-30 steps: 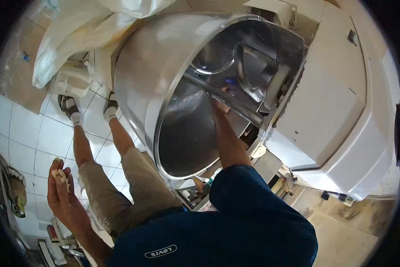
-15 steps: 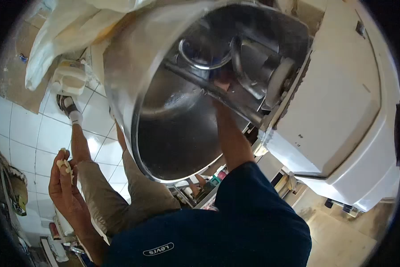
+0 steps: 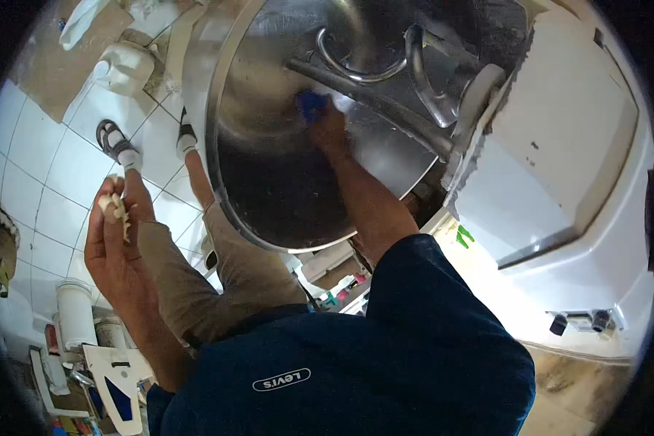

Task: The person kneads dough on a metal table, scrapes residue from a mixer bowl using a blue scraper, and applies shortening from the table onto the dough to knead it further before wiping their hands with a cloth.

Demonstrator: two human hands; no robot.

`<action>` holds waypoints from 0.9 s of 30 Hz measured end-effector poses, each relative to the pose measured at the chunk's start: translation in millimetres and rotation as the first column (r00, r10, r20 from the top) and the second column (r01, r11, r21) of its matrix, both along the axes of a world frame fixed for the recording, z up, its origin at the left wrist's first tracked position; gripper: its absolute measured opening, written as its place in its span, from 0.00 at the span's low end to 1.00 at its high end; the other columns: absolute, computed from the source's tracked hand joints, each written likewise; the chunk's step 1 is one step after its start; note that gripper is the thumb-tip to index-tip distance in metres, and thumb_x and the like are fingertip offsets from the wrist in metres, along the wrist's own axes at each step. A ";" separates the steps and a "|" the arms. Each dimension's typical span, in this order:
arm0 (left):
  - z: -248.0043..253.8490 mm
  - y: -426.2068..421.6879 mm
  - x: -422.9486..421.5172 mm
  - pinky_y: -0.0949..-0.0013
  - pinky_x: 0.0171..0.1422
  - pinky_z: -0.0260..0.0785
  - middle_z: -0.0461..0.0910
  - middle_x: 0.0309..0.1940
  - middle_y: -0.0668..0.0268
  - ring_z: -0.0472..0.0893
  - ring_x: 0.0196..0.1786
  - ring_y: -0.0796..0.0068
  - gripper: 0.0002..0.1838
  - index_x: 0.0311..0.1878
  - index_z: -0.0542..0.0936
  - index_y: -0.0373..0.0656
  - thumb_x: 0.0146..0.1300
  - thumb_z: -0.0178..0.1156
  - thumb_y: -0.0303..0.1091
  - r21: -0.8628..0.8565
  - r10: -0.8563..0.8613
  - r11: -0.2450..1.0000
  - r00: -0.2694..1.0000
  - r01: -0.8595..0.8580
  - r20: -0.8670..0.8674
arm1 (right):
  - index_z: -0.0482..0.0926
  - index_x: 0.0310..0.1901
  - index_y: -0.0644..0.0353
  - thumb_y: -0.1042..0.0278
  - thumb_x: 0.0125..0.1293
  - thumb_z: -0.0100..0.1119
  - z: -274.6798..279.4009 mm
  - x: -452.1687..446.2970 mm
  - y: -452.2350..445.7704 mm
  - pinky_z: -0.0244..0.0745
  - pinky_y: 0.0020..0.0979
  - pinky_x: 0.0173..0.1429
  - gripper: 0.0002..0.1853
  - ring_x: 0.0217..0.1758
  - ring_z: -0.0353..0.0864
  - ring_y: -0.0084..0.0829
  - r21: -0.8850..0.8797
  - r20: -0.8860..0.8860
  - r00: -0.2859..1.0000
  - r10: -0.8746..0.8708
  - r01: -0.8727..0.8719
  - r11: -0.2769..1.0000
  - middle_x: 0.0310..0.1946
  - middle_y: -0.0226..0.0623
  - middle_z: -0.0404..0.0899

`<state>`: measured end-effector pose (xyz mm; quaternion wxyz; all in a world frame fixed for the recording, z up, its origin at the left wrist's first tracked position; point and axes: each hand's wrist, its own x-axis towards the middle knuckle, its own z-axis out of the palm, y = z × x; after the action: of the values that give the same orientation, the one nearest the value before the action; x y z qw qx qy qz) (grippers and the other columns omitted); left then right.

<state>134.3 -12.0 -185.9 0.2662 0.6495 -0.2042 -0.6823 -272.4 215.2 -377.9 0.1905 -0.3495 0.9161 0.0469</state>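
Note:
Inside the large metal mixer bowl (image 3: 283, 211), my right hand (image 3: 329, 129) grips a small blue object (image 3: 312, 105) against the bowl's inner wall. A straight metal bar (image 3: 370, 98) crosses the bowl just above that hand, and a curved metal hook (image 3: 423, 76) stands beyond it. My left hand (image 3: 116, 236) is raised at the left, outside the bowl, its fingers closed on pale, doughy pieces (image 3: 114, 206). Some of these pieces stick to the fingertips.
The mixer's white housing (image 3: 559, 167) rises on the right. A white plastic jug (image 3: 125, 69) stands on the tiled floor (image 3: 69, 163) near my feet. At the lower left are a white bucket (image 3: 76, 316) and a white board with a blue patch (image 3: 116, 389).
My right hand has come out from under the bar to the near-left bowl wall, and the blue object now shows clearly. The view has shifted; my left hand still holds the pale pieces.

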 end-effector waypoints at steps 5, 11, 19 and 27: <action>24.4 1.0 7.5 0.67 0.68 0.72 0.79 0.62 0.55 0.80 0.61 0.69 0.21 0.65 0.75 0.30 0.76 0.56 0.33 -0.017 -0.009 1.000 0.998 0.010 0.060 | 0.76 0.55 0.61 0.59 0.69 0.60 30.4 -6.6 -24.5 0.79 0.51 0.52 0.18 0.47 0.85 0.55 0.209 0.028 0.970 -0.240 0.230 0.951 0.43 0.53 0.84; 5.7 -2.9 49.2 0.67 0.71 0.68 0.77 0.64 0.53 0.78 0.63 0.68 0.23 0.68 0.73 0.31 0.78 0.54 0.38 -0.061 -0.104 0.991 0.981 0.116 0.165 | 0.77 0.54 0.63 0.60 0.69 0.60 21.5 -91.1 -2.5 0.78 0.51 0.52 0.18 0.48 0.85 0.54 0.291 -0.441 0.846 -0.301 0.452 0.843 0.46 0.53 0.84; -4.4 8.9 43.3 0.66 0.75 0.66 0.74 0.67 0.51 0.75 0.67 0.67 0.24 0.70 0.71 0.31 0.79 0.51 0.38 0.039 -0.068 0.997 0.985 0.062 0.160 | 0.78 0.53 0.63 0.60 0.69 0.59 -44.2 -113.6 27.9 0.78 0.51 0.52 0.18 0.47 0.85 0.52 0.345 -0.368 0.910 -0.190 0.323 0.881 0.47 0.52 0.83; 0.2 13.0 9.8 0.66 0.72 0.69 0.77 0.64 0.53 0.77 0.65 0.68 0.21 0.67 0.75 0.33 0.78 0.53 0.37 -0.012 -0.099 0.995 0.994 0.100 0.048 | 0.78 0.53 0.64 0.60 0.69 0.59 -62.2 -72.7 32.4 0.78 0.51 0.51 0.17 0.47 0.85 0.51 0.353 -0.199 0.978 -0.058 0.126 0.927 0.48 0.50 0.83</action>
<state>144.1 1.0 -185.7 0.2317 0.6526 -0.2478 -0.6776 -345.0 247.6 -440.1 0.1682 -0.2588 0.9207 0.2387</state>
